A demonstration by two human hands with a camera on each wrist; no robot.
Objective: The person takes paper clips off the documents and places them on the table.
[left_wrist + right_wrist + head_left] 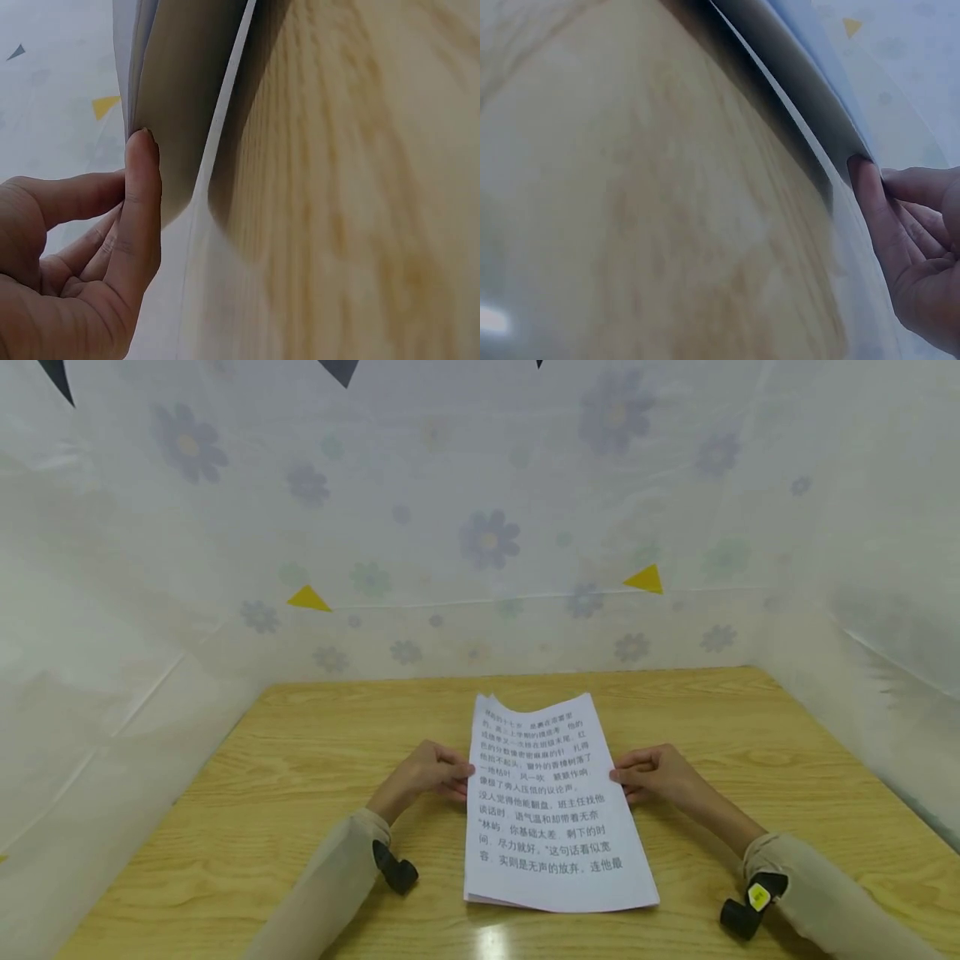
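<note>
White printed sheets [551, 806] lie lengthwise on the wooden table [262, 827], long axis pointing away from the person. The left hand [431, 772] and right hand [652, 772] each pinch a side edge, lifting it.

Both forearms reach forward; left hand [429, 771] and right hand [654, 772] level, fingers curled, thumbs pinching inward.

Printed text on the sheets [551, 802] too small to read; wrist views blurred
</note>
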